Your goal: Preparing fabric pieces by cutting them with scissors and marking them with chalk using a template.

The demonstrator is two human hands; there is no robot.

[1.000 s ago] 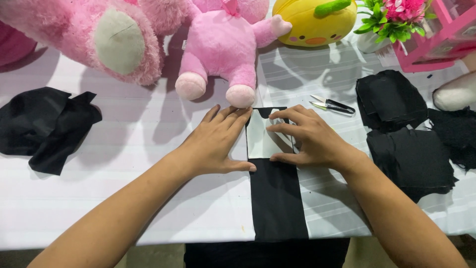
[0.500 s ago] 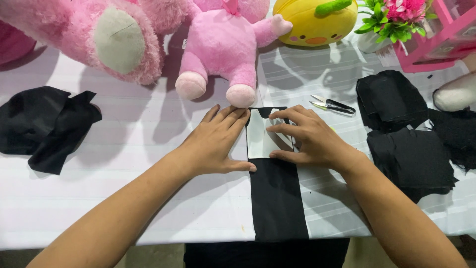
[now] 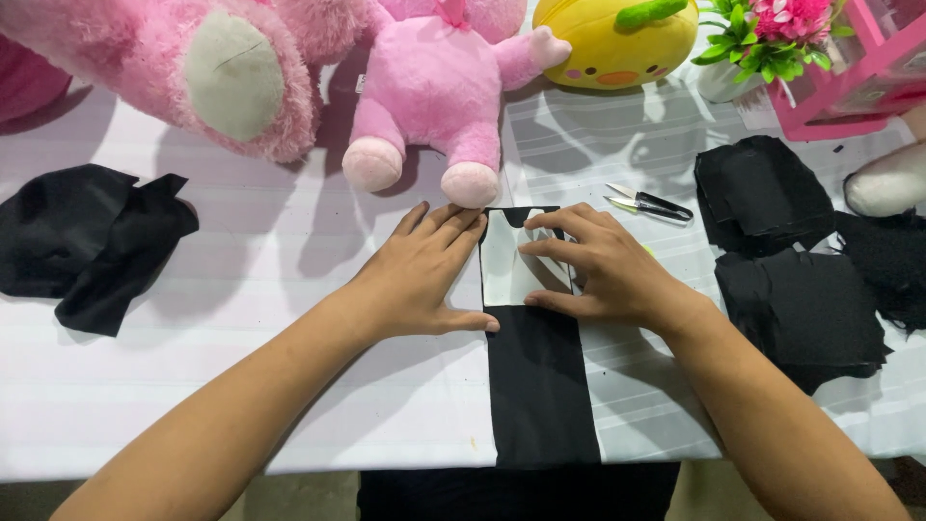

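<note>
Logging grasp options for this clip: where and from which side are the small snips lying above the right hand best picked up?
Take the thread snips at the dark handle end, which points right toward the black fabric pile. Come from above with the right hand, the nearer one. They lie flat on the tablecloth with the pale pointed blades aimed left, so pinching the handle's two sides probably keeps fingers off the tips.

Black fabric strip (image 3: 540, 386) runs from the table's near edge w/ a white paper pattern piece (image 3: 503, 270) on its far end; table cover (image 3: 289, 405) is white w/ faint pale stripes. Far edge: big pink plush (image 3: 183, 58) w/ grey-beige foot pad, smaller pink plush (image 3: 434, 87) w/ lighter pink feet, yellow plush (image 3: 608, 43) w/ green top & orange beak. Black cloth heap (image 3: 87, 236) at left edge, black cut pieces (image 3: 791, 260) at right edge, snips (image 3: 648, 204) black-handled & silver, pink box (image 3: 868, 68) at far right corner beside pink flowers (image 3: 781, 19) w/ green leaves.
</note>
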